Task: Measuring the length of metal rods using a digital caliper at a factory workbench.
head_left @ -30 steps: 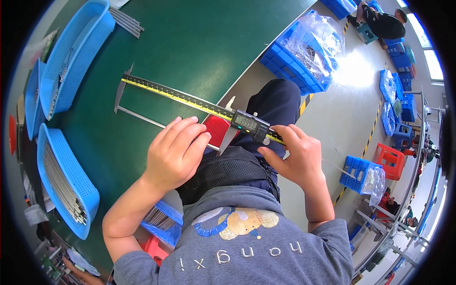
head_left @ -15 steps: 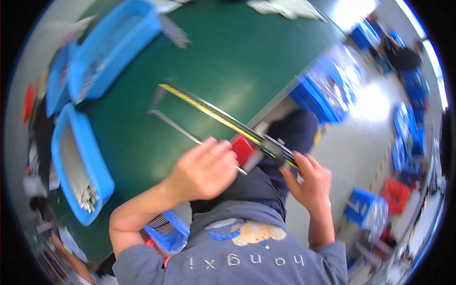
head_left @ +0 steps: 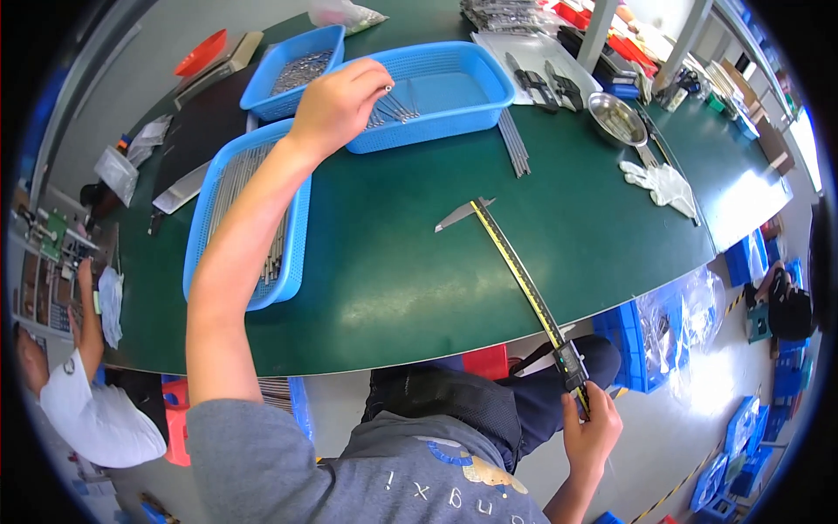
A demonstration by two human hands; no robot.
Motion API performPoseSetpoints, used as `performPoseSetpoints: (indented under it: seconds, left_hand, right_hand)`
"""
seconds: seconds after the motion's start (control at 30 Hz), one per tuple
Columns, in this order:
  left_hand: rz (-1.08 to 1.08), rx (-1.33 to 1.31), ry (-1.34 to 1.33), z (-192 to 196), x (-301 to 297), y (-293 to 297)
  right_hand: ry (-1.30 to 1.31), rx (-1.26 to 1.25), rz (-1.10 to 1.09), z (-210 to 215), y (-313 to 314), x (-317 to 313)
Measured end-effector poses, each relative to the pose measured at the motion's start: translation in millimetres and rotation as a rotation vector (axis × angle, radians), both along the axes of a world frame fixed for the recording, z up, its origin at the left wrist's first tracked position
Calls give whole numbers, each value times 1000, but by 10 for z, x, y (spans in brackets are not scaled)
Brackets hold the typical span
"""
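Note:
My right hand [head_left: 591, 428] grips the slider end of a long digital caliper [head_left: 524, 278] with a yellow-marked beam. Its slider with the display [head_left: 570, 362] sits close to my fingers, and the beam reaches over the table with its fixed jaw at the far end. Stretched out far to the left, my left hand [head_left: 342, 98] is closed over the near left corner of a wide blue basket [head_left: 436, 131]. The round end of a thin metal rod [head_left: 388, 88] shows at its fingertips; the rest is hidden. Several thin rods [head_left: 397, 110] lie in that basket beneath the hand.
Another blue basket [head_left: 298, 262] with long rods stands under my left forearm. Behind is a smaller blue basket [head_left: 333, 39] of small metal parts. Loose rods [head_left: 513, 144], a metal bowl [head_left: 611, 120] and a white glove [head_left: 661, 185] lie on the green table [head_left: 393, 323]. A co-worker [head_left: 100, 393] is at left.
My left hand has carried the rod from between the caliper's jaws to the wide basket. The caliper has swung to point farther away and moved slightly toward me. My view has turned.

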State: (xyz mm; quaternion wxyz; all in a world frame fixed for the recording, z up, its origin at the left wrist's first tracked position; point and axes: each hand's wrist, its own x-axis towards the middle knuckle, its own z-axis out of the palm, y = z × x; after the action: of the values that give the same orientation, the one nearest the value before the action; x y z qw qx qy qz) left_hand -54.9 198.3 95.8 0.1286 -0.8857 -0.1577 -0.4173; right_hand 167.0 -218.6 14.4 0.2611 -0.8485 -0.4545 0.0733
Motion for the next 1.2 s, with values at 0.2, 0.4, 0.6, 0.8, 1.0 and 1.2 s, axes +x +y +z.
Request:
performPoseSetpoints:
  seconds: [0.2,0.4,0.6,0.8,1.0,1.2]
  left_hand:
    - [181,-134,234,-301,-273,224]
    - [1168,-703,493,-160,-1013,222]
    - [987,-995,300,-261,-1226,228]
    - [1164,-1155,279,-206,-1059,189]
    - [853,-874,154,-953,-1706,757]
    - [813,-1169,-100,-696,-1742,473]
  right_hand:
    - [1,-4,-33,-84,-79,37]
    - [-21,78,-23,-137,-83,38]
    - [-15,53,2,-144,-43,84]
    - [-23,84,-6,-124,8,114]
    - [-44,124,11,-90,-78,57]
    - [7,-30,-60,72,-22,57]
